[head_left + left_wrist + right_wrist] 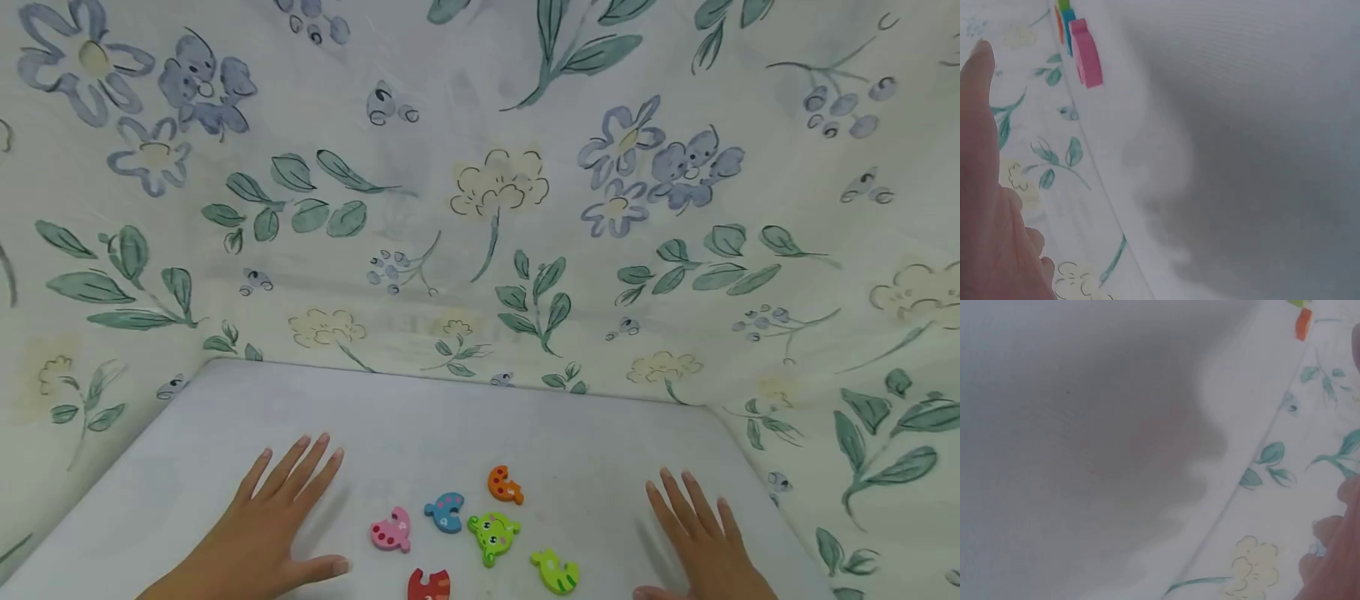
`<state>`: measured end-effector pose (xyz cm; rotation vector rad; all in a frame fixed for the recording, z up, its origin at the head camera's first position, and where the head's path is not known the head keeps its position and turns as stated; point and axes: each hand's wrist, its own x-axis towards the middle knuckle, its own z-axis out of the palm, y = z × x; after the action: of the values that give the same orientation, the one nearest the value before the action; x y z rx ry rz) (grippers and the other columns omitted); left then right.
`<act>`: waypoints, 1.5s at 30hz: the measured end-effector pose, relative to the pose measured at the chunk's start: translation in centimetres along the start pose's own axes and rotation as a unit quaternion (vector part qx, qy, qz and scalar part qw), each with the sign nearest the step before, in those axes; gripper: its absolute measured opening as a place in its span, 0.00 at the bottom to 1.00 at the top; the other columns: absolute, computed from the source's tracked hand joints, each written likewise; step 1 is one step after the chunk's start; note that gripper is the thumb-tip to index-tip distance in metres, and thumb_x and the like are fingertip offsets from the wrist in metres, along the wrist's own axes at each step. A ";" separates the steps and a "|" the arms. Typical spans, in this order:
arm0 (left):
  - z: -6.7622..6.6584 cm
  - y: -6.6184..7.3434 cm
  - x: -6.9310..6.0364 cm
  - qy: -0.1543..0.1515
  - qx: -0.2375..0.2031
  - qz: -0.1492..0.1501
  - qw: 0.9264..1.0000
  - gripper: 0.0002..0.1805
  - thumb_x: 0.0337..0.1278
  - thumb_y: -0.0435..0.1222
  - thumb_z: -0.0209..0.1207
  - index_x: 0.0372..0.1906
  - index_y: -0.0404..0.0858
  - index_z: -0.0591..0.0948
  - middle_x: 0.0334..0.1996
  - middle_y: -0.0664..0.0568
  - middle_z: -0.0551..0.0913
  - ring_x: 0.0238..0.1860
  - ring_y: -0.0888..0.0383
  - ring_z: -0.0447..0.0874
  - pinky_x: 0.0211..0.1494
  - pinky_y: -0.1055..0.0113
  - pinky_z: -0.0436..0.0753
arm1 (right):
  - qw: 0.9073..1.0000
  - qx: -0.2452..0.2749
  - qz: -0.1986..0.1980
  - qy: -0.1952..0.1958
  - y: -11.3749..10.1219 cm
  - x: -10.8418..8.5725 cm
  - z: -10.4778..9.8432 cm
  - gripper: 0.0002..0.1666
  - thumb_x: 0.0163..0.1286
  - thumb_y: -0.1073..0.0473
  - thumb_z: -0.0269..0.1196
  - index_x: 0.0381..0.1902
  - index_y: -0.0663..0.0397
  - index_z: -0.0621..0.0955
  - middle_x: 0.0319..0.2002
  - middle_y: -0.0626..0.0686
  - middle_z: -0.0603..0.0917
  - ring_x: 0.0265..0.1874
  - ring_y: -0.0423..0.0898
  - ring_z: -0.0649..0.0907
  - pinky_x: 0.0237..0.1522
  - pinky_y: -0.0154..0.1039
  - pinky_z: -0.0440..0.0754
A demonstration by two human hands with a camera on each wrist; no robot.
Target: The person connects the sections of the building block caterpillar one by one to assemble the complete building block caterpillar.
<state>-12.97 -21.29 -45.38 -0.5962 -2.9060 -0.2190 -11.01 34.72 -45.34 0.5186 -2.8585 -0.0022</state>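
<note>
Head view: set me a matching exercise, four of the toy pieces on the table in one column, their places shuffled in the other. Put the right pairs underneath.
Pieces
1. pink piece
2. orange piece
3. red piece
4. striped green piece

Places in the head view
A. closest to the right hand
B. cut off by the bottom edge of the picture
C. closest to the left hand
D. highest in the picture of all the pieces

Pairs: 1-C, 2-D, 3-B, 4-A
</note>
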 end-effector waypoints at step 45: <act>4.0 15.5 11.3 -0.109 -0.017 0.187 0.976 0.32 0.57 0.59 0.71 0.55 0.40 0.83 0.51 0.51 0.80 0.49 0.52 0.76 0.58 0.54 0.79 | 0.994 0.088 0.059 -0.037 -1.0 -1.3 -2.2 0.58 0.61 0.24 0.68 0.79 0.48 0.67 0.81 0.58 0.61 0.79 0.64 0.56 0.69 0.76 0.56</act>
<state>-17.51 -2.19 -45.42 -1.2248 -2.9200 -0.1605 -8.97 34.31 -43.54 0.3890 -2.9745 0.2581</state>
